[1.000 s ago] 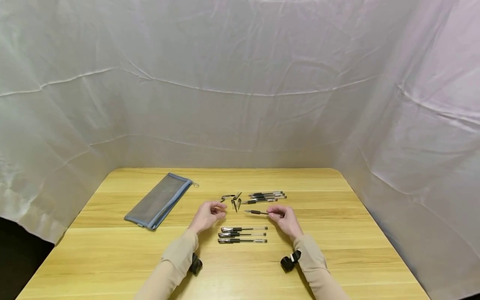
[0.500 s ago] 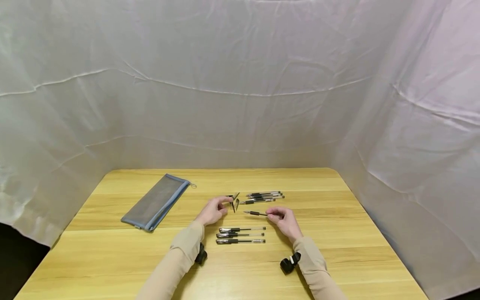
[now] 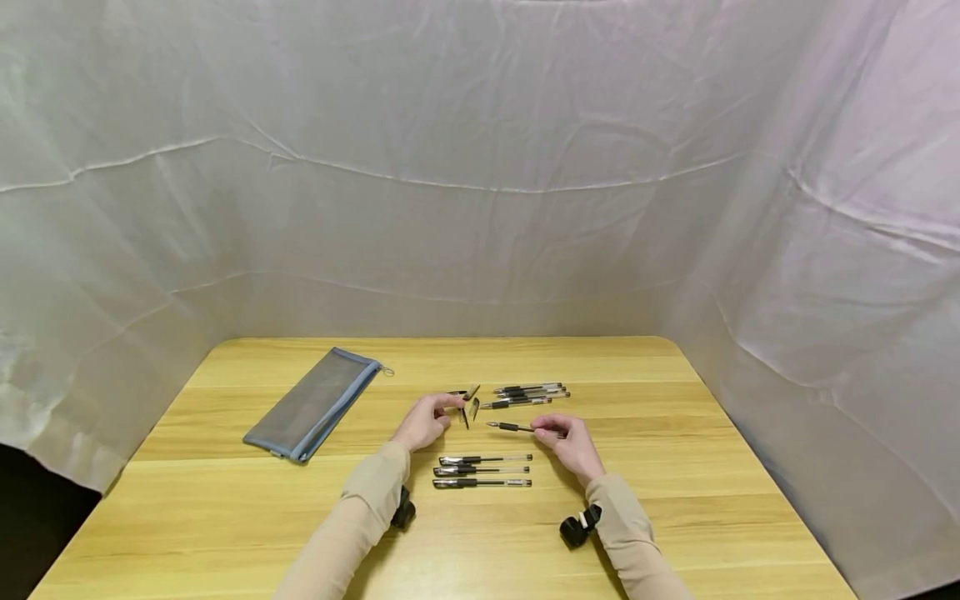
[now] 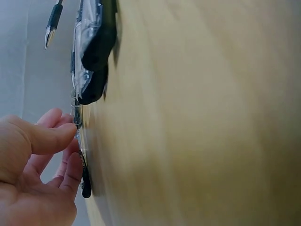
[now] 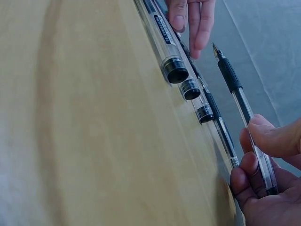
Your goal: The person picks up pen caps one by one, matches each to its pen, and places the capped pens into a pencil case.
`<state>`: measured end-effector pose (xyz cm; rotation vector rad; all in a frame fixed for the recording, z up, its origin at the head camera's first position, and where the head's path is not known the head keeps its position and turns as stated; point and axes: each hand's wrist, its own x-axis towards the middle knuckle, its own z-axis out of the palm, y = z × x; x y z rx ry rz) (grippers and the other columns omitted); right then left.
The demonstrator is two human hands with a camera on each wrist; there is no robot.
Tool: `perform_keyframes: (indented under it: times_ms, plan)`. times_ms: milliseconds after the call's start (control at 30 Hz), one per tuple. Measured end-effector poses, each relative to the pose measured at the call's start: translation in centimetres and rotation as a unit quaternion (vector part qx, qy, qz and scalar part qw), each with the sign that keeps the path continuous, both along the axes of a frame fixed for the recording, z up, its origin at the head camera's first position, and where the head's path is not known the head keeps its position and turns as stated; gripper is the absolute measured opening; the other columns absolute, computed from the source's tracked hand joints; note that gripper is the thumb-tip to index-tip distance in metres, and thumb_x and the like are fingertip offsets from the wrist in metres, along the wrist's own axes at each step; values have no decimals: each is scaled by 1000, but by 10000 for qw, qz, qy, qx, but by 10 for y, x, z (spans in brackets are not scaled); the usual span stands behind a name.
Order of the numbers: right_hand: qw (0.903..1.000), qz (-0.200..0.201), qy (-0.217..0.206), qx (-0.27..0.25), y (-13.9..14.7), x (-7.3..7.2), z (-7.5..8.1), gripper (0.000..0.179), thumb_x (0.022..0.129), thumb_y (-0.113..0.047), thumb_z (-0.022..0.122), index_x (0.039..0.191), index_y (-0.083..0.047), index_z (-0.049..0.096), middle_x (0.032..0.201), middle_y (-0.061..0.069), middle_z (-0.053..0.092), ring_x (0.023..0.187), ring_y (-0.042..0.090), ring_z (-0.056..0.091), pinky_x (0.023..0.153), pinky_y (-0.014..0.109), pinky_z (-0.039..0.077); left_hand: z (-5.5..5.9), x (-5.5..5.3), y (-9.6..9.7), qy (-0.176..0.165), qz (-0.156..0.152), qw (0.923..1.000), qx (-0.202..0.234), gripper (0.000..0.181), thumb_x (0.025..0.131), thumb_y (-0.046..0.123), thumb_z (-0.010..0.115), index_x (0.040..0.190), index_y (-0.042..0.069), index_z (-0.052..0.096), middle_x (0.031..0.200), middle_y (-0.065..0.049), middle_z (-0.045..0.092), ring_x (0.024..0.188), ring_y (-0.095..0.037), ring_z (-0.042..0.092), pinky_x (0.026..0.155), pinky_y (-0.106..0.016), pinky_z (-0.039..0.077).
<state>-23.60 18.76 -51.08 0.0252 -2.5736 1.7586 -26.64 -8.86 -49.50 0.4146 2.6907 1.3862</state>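
Note:
Among several loose black-and-clear pen caps (image 3: 476, 408), my left hand (image 3: 422, 423) pinches one pen cap (image 3: 464, 417) between thumb and fingers; the fingers partly hide it. In the left wrist view, that thumb and the curled fingers (image 4: 72, 175) meet beside the caps. My right hand (image 3: 573, 446) holds an uncapped gel pen (image 5: 229, 75) near its rear end, its bare tip towards the left hand. Nearer to me, three capped pens (image 3: 481, 471) lie side by side between the hands. Beyond the right hand lie several uncapped pens (image 3: 515, 403), their tips to the left.
A grey mesh zip pouch (image 3: 315, 404) with blue edging lies slanted on the left of the wooden table (image 3: 480, 550). Pale cloth (image 3: 480, 250) hangs behind the table and along both sides.
My left hand has moved right and away from me to the caps, and one cap has shifted slightly at its fingers. The right hand keeps its pen nearly still.

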Motion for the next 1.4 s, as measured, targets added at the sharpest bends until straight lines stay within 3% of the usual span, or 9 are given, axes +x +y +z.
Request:
perform_keyframes:
  times_ms: [300,467,733,1133,1400]
  plan:
    - [10000,72,26,0,0,-1,-1,15,90,3,68,104,4,73,103,19,72,86,9,61,80,16,49,5,3,-1,319,350,9985,-267,26,82,-9,73,102,6,77,112,-11,75,88,-19,64,83,-37,54]
    - [10000,91,26,-3,-1,-1,-1,15,90,3,68,104,3,74,104,17,73,89,8,62,82,16,49,8,6,-2,131,617,9978,-216,22,77,-9,79,92,8,77,100,-6,76,84,-16,64,84,-36,54]
    - [9999,143,76,10,-1,-2,-2,15,89,3,68,103,3,74,103,17,73,88,6,62,82,17,50,9,9,-6,-48,658,9978,-22,20,73,-11,82,82,6,76,80,-4,75,72,-10,65,75,-27,57]
    - [9998,211,-38,-15,-3,-1,0,17,90,3,67,106,2,73,107,18,73,91,9,63,85,18,50,6,14,-15,-124,808,9966,-106,21,69,-8,85,82,5,76,79,-4,73,71,-11,62,72,-25,55]
    - [9997,228,-51,42,-5,-2,2,16,90,2,68,105,2,73,105,16,73,93,11,63,88,22,50,4,21,-21,-64,938,9955,-126,15,79,-5,79,90,5,75,82,-4,74,76,-12,66,82,-35,57]
